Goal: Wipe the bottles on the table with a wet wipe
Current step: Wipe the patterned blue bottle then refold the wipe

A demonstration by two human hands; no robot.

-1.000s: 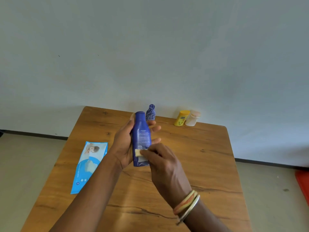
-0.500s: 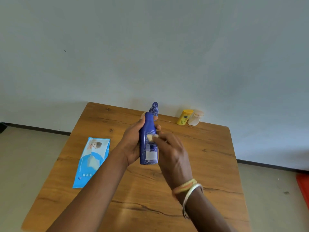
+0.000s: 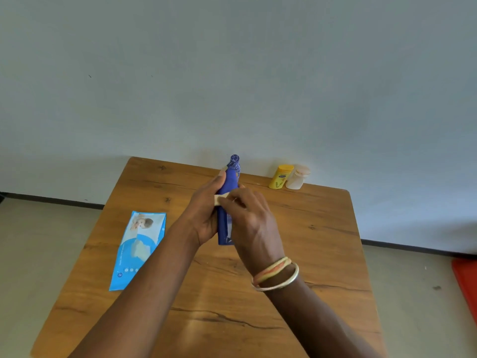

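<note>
Left hand (image 3: pixel 204 215) fingers curl round the blue bottle (image 3: pixel 225 226), held upright to the right of the wipes pack (image 3: pixel 139 244), evidently to steady it. Right hand (image 3: pixel 254 226) fingers pinch the wet wipe (image 3: pixel 220 198) against its upper body for rubbing.

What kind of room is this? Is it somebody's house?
Probably a plain room in a home, though that is uncertain: a brown wooden table stands against a bare pale wall, and on it are a blue pack of wet wipes and small toiletry bottles, such as a yellow plastic bottle.
</note>
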